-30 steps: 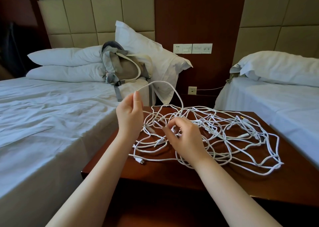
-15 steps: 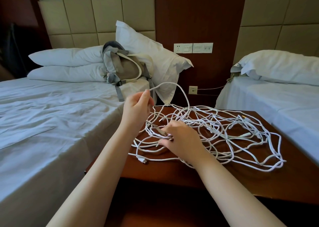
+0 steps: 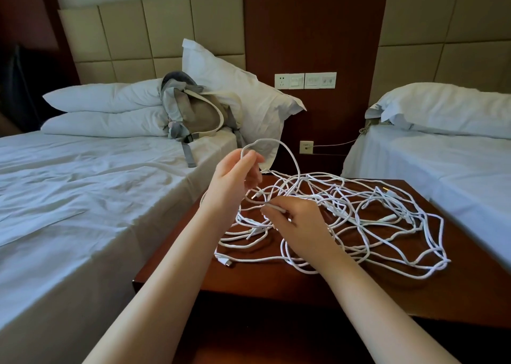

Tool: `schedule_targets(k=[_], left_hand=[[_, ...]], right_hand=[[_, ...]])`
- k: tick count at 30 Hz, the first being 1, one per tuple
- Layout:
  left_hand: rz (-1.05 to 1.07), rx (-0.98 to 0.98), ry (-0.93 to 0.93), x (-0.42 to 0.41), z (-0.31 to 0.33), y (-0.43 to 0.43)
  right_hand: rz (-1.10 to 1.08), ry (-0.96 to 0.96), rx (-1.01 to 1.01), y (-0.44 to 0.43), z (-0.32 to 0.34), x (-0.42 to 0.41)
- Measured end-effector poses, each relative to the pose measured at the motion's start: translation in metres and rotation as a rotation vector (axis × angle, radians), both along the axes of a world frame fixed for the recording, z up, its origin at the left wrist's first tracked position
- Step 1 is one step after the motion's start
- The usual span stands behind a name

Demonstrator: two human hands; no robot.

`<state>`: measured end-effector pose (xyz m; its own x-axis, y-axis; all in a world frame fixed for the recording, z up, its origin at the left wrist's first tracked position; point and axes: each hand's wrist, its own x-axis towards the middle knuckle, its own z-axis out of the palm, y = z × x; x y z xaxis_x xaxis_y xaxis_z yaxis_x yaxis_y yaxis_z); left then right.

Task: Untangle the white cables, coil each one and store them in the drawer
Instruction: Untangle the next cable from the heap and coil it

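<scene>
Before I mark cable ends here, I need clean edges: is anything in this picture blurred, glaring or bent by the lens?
Head view: white cables, left hand and right hand sharp, no motion blur; soft even light, only a faint sheen on the nightstand; wide-angle lens bows the headboard panels near the edges; far-left corner too dark for detail.

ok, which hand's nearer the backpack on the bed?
Left. The left hand is raised in front of the backpack; right hand is farther, low over the cable tangle.

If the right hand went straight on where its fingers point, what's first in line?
Probably the white cables hanging under the left hand, just beyond the right hand and its fingertips; then the left wrist. Depth unclear.
</scene>
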<state>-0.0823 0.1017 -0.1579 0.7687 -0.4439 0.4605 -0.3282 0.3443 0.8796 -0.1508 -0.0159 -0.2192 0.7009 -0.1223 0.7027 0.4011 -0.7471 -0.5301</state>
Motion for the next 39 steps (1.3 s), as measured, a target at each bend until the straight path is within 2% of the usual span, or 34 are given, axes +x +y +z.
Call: schedule_targets(k=[4, 7, 11, 14, 16, 20, 24, 27, 30, 33, 39], left_hand=[[0.076, 0.263, -0.224, 0.001, -0.014, 0.0], [0.131, 0.288, -0.387, -0.005, -0.019, -0.005], [0.175, 0.155, -0.343, -0.002, -0.016, -0.006], [0.162, 0.204, -0.306, -0.001, -0.012, 0.0], [0.196, 0.359, -0.377, -0.006, -0.011, 0.001], [0.236, 0.586, -0.593, -0.013, -0.011, -0.002], [0.198, 0.593, -0.67, -0.019, -0.01, -0.004], [0.198, 0.523, -0.521, -0.02, -0.009, -0.005], [-0.013, 0.371, -0.226, -0.018, -0.008, -0.007], [-0.239, 0.285, -0.011, -0.022, -0.008, -0.008], [-0.509, 0.403, 0.19, -0.025, -0.003, -0.003]], right_hand=[[0.039, -0.035, 0.232, 0.003, 0.004, -0.006], [0.059, -0.035, 0.253, 0.002, 0.005, -0.008], [0.091, -0.04, 0.286, -0.004, 0.012, -0.015], [-0.102, -0.255, 0.331, -0.014, 0.023, -0.017], [-0.213, -0.366, 0.189, -0.021, 0.031, -0.017], [-0.289, -0.406, -0.301, -0.035, 0.037, -0.015], [-0.347, -0.452, -0.44, -0.042, 0.034, -0.014], [-0.393, -0.465, -0.442, -0.049, 0.028, -0.014], [-0.397, -0.469, -0.413, -0.051, 0.027, -0.016], [-0.395, -0.471, -0.415, -0.05, 0.028, -0.017], [-0.356, -0.443, -0.326, -0.049, 0.028, -0.018]])
